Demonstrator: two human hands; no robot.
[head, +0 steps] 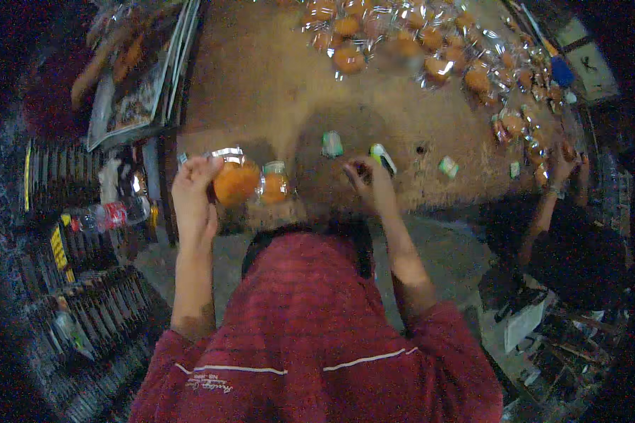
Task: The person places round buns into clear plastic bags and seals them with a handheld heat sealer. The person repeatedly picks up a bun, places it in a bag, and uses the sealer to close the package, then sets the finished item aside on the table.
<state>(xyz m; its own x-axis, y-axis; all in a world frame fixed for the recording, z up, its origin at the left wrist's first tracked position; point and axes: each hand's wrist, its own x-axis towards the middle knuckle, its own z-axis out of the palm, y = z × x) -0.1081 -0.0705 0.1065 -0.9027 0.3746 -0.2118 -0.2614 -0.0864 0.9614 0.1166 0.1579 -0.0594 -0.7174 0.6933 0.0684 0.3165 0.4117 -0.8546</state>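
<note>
My left hand (194,180) pinches the wrapper edge of a round orange item (237,184) in clear plastic at the near left of the wooden table (243,90). Just right of it lies a second wrapped orange item (275,185) with a whitish label-like patch. My right hand (374,182) hovers over the table's near side, its fingertips curled together. Blur hides whether anything small is between them. Close by are a small green-and-white piece (332,144) and a slim green, white and black object (383,158).
Many wrapped orange items (402,45) spread over the far right. More green-and-white pieces (448,166) lie rightward. Another person's hand (563,164) works at the right edge. Left are a rack-like frame (137,100), a plastic bottle (114,215) and dark stacked crates (100,306).
</note>
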